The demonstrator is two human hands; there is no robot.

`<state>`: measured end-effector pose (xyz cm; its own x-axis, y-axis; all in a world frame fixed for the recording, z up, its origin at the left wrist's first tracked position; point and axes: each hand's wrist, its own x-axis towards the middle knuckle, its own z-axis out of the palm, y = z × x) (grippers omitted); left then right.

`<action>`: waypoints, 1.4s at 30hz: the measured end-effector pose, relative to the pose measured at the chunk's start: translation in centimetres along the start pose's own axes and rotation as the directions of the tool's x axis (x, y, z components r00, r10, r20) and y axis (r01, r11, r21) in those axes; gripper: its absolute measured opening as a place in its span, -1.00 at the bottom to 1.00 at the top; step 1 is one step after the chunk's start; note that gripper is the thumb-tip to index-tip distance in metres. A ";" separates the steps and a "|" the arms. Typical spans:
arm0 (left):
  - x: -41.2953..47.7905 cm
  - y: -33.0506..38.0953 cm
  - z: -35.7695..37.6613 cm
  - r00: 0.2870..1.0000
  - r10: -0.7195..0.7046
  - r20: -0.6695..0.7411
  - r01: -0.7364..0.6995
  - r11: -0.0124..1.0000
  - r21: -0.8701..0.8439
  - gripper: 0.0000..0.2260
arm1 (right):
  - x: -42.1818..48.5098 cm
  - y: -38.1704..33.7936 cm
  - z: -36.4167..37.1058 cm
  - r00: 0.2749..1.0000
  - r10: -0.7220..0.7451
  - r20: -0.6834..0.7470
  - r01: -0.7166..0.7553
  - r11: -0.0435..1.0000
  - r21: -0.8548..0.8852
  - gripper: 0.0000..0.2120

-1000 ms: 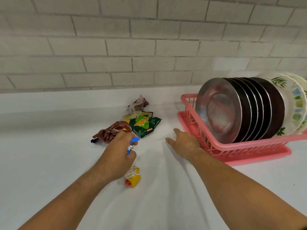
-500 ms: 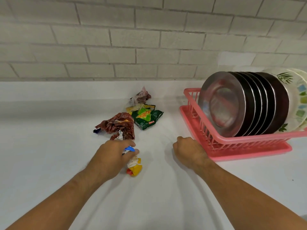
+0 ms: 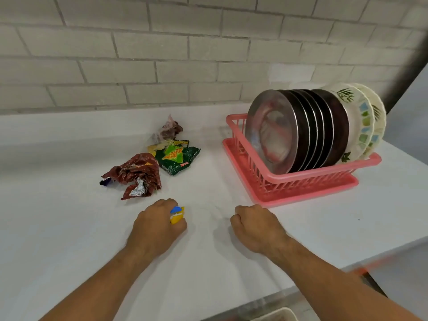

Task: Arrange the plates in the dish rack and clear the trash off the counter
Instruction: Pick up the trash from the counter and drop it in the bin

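Left hand (image 3: 157, 224) knuckles-up on the white counter (image 3: 58, 228), fingers clamped on a small yellow-and-blue crumpled wrapper (image 3: 177, 215); right hand (image 3: 256, 225) alongside, curled into an empty fist. Beyond: crumpled brown foil wrapper (image 3: 136, 174), green snack packet (image 3: 177, 158). Steel and patterned plates (image 3: 301, 130) stand on edge in the pink plastic dish rack (image 3: 301, 181), far right.
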<state>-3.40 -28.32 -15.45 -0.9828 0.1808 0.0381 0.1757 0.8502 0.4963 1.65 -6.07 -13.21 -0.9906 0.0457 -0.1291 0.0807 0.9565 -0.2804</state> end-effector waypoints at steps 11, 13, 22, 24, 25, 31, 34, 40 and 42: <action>-4.5 12.1 3.7 0.966 0.229 -0.121 -0.259 0.886 -0.384 -0.73 | -9.1 9.0 -3.8 0.997 0.019 -0.069 -0.016 0.998 0.054 -0.68; -7.2 15.1 5.0 0.959 0.264 -0.100 -0.282 0.878 -0.386 -0.74 | -11.7 12.0 -4.3 0.997 -0.008 -0.074 0.013 0.998 0.066 -0.68; -18.0 20.4 16.8 0.941 0.331 0.075 -0.303 0.918 -0.255 -0.71 | -21.5 25.6 0.4 0.989 -0.100 0.113 0.098 0.995 0.017 -0.69; -19.2 20.3 19.6 0.945 0.299 0.133 -0.262 0.935 -0.239 -0.69 | -22.9 27.8 2.5 0.985 -0.088 0.145 0.091 0.996 -0.016 -0.68; -19.5 20.2 20.8 0.950 0.272 0.152 -0.230 0.942 -0.243 -0.68 | -23.3 28.8 3.5 0.983 -0.085 0.160 0.092 0.995 -0.038 -0.64; -20.3 17.2 28.3 0.957 0.160 0.243 -0.109 0.972 -0.210 -0.66 | -23.4 33.6 10.9 0.959 -0.019 0.284 0.064 0.987 -0.149 -0.74; -20.7 14.4 32.8 0.952 0.140 0.271 -0.098 0.982 -0.161 -0.68 | -21.7 35.5 16.6 0.947 -0.038 0.319 0.100 0.978 -0.181 -0.73; -21.3 6.9 43.5 0.948 0.122 0.295 -0.092 0.989 -0.112 -0.66 | -17.0 38.2 33.2 0.928 -0.076 0.364 0.176 0.952 -0.252 -0.64; -21.4 4.2 46.7 0.950 0.124 0.287 -0.093 0.989 -0.119 -0.65 | -14.7 38.6 38.8 0.916 -0.097 0.389 0.212 0.941 -0.265 -0.68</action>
<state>21.05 -5.53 -54.72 -0.8951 0.4194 -0.1512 0.2587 0.7648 0.5900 23.62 18.98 -59.04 -0.8720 -0.1627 -0.4617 -0.1632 0.9858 -0.0393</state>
